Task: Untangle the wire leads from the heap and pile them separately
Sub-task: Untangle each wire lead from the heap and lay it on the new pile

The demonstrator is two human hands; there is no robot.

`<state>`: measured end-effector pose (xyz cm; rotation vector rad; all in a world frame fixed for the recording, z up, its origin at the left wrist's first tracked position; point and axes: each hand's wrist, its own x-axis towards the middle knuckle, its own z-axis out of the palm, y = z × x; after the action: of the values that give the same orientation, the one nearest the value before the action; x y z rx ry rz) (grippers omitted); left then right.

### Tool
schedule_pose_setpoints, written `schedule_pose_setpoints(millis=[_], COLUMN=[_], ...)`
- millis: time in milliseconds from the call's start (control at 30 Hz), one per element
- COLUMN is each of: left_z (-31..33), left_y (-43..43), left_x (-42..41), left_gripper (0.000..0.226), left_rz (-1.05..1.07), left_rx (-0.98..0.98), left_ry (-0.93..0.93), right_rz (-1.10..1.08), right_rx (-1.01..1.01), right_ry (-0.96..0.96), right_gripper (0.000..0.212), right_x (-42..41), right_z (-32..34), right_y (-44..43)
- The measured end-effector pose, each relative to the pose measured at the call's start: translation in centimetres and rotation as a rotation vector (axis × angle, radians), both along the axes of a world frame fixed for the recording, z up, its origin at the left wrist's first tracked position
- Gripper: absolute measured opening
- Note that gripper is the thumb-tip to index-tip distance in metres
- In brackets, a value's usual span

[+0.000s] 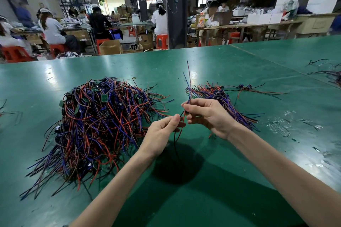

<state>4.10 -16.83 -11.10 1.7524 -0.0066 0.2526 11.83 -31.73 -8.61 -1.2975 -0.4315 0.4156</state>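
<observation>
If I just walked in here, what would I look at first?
Probably the big heap of wires, red, blue and black, tangled on the left side of the green table. Next come the hands in the middle: the left hand and the right hand pinch one wire lead between them. Behind the right hand lies a smaller pile.

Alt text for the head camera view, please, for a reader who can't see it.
Two bare hands hold one wire lead above a green table: the left hand pinches its lower wires, the right hand its upper part. A tangled heap lies to the left, a smaller pile to the right.
</observation>
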Motion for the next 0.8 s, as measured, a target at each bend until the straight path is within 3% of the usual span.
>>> schedule_pose_setpoints(millis=[133, 367, 667, 800], left_z=[0.0, 0.1, 0.3, 0.3], left_y=[-0.5, -0.7, -0.7, -0.8], left_x=[0.0, -0.4, -0.6, -0.8], left_gripper=[0.017, 0.022, 0.021, 0.021], left_rz=[-0.084, -0.107, -0.168, -0.186], left_rx=[-0.069, -0.415, -0.405, -0.354], left_ry=[-0.037, 0.103, 0.177, 0.223], right_rz=[-0.020, 0.021, 0.015, -0.069], right_rx=[-0.086, -0.135, -0.313, -0.295], right_ry=[-0.110, -0.208, -0.275, -0.230], right_gripper=[0.007, 0.017, 0.020, 0.019], right_x=[-0.2, -0.5, -0.3, 0.1], right_z=[-0.5, -0.6, -0.9, -1.2], right_y=[0.2, 0.4, 0.2, 0.3])
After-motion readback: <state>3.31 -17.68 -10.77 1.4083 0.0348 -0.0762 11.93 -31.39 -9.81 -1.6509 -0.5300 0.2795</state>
